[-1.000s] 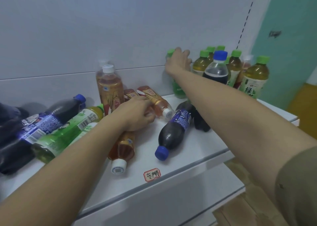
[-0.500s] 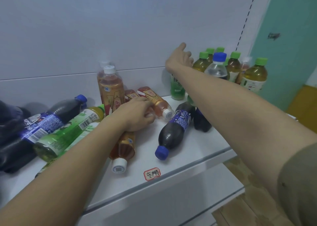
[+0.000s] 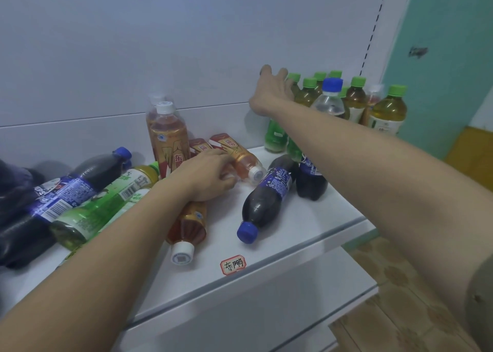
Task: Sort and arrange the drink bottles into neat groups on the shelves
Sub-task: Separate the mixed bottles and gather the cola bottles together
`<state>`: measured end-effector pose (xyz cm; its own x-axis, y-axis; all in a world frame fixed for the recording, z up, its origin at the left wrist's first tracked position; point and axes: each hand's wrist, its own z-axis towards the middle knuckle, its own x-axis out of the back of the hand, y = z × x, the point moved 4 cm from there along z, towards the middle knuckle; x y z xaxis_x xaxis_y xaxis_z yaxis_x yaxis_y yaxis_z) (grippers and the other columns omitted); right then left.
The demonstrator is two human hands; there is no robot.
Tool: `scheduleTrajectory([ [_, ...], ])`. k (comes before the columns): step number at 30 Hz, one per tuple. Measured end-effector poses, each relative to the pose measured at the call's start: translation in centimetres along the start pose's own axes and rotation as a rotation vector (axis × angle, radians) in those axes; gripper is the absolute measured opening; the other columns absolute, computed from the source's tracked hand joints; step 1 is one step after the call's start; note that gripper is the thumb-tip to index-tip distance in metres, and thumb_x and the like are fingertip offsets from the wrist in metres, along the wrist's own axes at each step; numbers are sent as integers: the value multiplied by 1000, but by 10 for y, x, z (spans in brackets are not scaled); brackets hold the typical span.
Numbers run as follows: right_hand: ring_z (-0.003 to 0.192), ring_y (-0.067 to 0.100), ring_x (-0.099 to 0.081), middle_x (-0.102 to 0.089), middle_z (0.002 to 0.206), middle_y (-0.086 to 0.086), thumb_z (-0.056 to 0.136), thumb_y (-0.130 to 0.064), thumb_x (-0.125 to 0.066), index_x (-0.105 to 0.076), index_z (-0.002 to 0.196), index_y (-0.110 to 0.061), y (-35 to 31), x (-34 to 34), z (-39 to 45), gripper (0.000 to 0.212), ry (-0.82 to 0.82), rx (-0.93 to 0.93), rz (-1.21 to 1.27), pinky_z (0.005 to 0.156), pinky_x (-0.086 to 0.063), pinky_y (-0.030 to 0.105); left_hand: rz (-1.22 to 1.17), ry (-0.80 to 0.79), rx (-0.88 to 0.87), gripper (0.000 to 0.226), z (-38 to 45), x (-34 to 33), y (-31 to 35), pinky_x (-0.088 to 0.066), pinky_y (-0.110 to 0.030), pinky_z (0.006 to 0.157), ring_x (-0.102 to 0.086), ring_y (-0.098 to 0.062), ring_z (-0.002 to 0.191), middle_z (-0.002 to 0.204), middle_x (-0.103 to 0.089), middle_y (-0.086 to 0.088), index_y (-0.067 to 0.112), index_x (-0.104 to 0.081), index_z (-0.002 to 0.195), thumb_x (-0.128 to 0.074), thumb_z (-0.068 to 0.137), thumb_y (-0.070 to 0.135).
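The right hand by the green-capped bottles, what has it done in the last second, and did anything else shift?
The right hand let go of the green bottle it held by the cap, lifted and opened; that bottle now stands at the back wall. The left hand stayed on the lying tea bottle; the cola bottle has not moved.

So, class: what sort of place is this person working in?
Probably a small shop or stockroom: a white shelf bearing a handwritten label sticker, many drink bottles of few brands, and a slotted shelving upright.
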<state>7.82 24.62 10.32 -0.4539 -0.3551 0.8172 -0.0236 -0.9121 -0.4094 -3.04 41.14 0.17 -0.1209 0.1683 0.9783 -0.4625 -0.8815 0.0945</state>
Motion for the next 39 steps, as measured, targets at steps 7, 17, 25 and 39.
scheduleTrajectory([
  [7, 137, 44, -34, -31, 150, 22, 89, -18, -60, -36, 146, -13, 14, -13, -16, 62, -73, 65, -33, 106, -39, 47, -16, 10, -3, 49, -1, 1, 1, -41, -39, 109, -48, -23, 133, 144, -56, -4, 18, -58, 138, -60, 94, 40],
  [17, 126, 41, -44, -35, 147, 20, 90, -16, -61, -41, 142, -16, 14, -23, -34, 56, -132, 159, -15, 91, -43, 41, -68, 68, -9, 43, -5, 6, 4, -42, -32, 101, -55, -22, 123, 133, -64, -4, 20, -66, 130, -68, 90, 36],
  [25, 98, 35, -64, -66, 110, 12, 82, -55, -65, -44, 124, -19, 32, -56, -100, 58, -429, 389, -86, 73, -47, 38, 152, 150, 63, 37, -15, 20, 13, -55, -42, 80, -61, -24, 102, 113, -60, 0, 23, -69, 110, -57, 91, 52],
  [39, 106, 40, -57, -49, 128, 17, 87, -39, -49, -42, 131, -21, -1, -12, -79, 48, -240, 407, 40, 75, -41, 42, -101, 242, 223, 18, -38, 19, 5, -54, -45, 86, -63, -25, 96, 102, -65, -1, 21, -71, 104, -63, 89, 28],
])
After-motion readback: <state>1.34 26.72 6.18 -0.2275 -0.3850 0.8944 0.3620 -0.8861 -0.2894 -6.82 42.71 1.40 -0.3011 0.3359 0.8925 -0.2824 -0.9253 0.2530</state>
